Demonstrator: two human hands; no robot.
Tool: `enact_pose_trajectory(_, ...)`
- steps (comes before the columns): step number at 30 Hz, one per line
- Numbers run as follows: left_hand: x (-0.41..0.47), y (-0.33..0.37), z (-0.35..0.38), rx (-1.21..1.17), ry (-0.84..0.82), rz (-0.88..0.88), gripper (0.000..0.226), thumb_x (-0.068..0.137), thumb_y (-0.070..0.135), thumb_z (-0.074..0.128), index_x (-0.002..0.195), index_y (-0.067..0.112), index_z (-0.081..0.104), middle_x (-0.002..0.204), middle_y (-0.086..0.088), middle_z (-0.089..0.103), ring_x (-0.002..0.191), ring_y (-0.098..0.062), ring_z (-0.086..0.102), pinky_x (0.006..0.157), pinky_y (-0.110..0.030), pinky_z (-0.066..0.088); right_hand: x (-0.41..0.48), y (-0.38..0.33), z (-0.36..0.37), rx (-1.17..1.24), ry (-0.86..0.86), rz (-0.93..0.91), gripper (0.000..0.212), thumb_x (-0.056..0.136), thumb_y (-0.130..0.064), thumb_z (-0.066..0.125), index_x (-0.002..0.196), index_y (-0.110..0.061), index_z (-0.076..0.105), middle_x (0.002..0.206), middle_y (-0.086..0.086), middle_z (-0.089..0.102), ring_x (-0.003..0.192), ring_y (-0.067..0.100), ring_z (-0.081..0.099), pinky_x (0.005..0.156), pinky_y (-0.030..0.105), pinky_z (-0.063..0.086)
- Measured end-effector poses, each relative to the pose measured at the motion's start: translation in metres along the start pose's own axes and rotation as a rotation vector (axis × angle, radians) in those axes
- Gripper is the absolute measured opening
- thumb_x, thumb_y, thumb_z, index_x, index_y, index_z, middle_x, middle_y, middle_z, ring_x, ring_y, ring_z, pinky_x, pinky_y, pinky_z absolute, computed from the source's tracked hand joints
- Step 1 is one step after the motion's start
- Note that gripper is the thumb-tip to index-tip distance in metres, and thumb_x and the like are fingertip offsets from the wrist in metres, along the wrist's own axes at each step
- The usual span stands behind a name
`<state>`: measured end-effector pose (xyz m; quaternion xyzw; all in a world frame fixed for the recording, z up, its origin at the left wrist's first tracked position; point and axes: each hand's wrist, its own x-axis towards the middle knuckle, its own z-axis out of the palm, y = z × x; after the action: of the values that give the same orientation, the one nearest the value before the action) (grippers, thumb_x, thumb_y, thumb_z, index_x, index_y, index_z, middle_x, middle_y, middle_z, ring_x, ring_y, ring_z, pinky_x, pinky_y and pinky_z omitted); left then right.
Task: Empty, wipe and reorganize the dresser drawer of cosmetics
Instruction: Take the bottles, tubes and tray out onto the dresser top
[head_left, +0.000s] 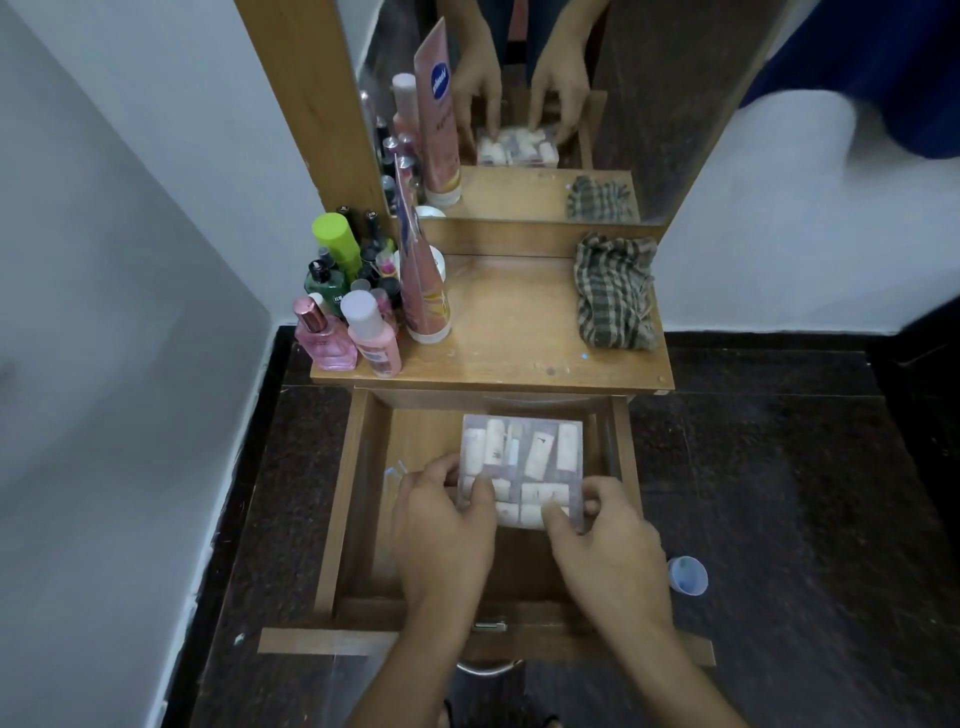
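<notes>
Head view: the drawer (340, 493) stands pulled out below the tabletop's (509, 322) front edge. A clear plastic box (524, 457) of small pale tubes sits within it, toward the far right side; I cannot tell whether it rests on the drawer bottom. The left hand (447, 519) grips the box's near left corner with curled fingers. The right hand (608, 540) pinches its near right corner, thumb on the lid. Bottles (353, 301) crowd the tabletop's left edge, and a checked cloth (615, 291) lies at its right edge.
</notes>
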<state>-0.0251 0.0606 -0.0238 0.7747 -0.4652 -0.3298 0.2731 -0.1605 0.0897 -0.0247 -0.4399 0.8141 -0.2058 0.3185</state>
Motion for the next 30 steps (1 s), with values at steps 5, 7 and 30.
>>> enact_pose_trajectory(5, -0.006, 0.031, -0.010, -0.135, 0.123, 0.017, 0.026, 0.090, 0.033, 0.071, 0.115, 0.026, 0.071, 0.104, 0.005, 0.063, 0.091, -0.018, 0.064, 0.076, -0.029, 0.043, 0.006, -0.025, -0.030, 0.137, 0.080, -0.100, 0.026, 0.082, -0.036, 0.073, 0.105, -0.039, 0.061, 0.081, -0.025, 0.070, 0.075, -0.008, 0.065, 0.066, 0.014, 0.046)
enact_pose_trajectory(7, 0.002, 0.044, -0.012, -0.135, 0.144, 0.044, 0.028, 0.090, 0.031, 0.070, 0.117, 0.024, 0.072, 0.105, 0.002, 0.065, 0.099, -0.022, 0.063, 0.084, -0.034, 0.047, 0.020, -0.036, -0.038, 0.182, 0.085, -0.116, 0.022, 0.081, -0.037, 0.072, 0.100, -0.041, 0.063, 0.079, -0.029, 0.069, 0.076, -0.010, 0.065, 0.065, 0.016, 0.048)
enact_pose_trajectory(30, 0.043, 0.048, 0.002, -0.163, 0.056, 0.219, 0.053, 0.083, 0.023, 0.075, 0.134, 0.023, 0.065, 0.125, 0.007, 0.065, 0.108, -0.010, 0.064, 0.095, -0.027, 0.049, 0.084, -0.052, -0.038, -0.449, 0.019, -0.379, 0.087, 0.083, -0.069, 0.065, 0.153, -0.030, 0.031, 0.124, 0.006, 0.064, 0.111, 0.032, 0.063, 0.081, 0.042, 0.052)
